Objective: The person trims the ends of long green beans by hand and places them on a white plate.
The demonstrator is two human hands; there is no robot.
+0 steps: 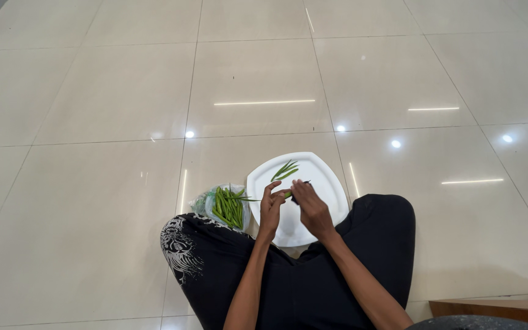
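Sitting on a glossy cream tile floor (pixel 123 91), large square slabs with thin dark grout lines. Ceiling lights reflect off it as bright round dots and long thin strips. A brown wooden edge (pixel 490 305) juts in at my lower right.

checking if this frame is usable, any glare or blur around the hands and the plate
Head view: ceiling lights glare as bright dots and streaks on the glossy floor tiles; wide-angle lens bends the tile seams; left hand and right hand are small but fairly sharp over the evenly lit white plate; green beans are readable.
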